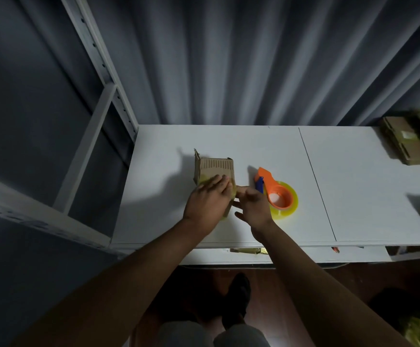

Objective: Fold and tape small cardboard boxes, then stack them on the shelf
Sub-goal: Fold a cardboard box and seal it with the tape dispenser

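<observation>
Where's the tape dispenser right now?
The tape dispenser lies on the white table, just right of the right hand and the cardboard box.

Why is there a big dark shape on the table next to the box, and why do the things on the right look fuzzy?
Head view: light from the right throws the hands' shadow left of the box; the boxes at the right edge are blurred there.
</observation>
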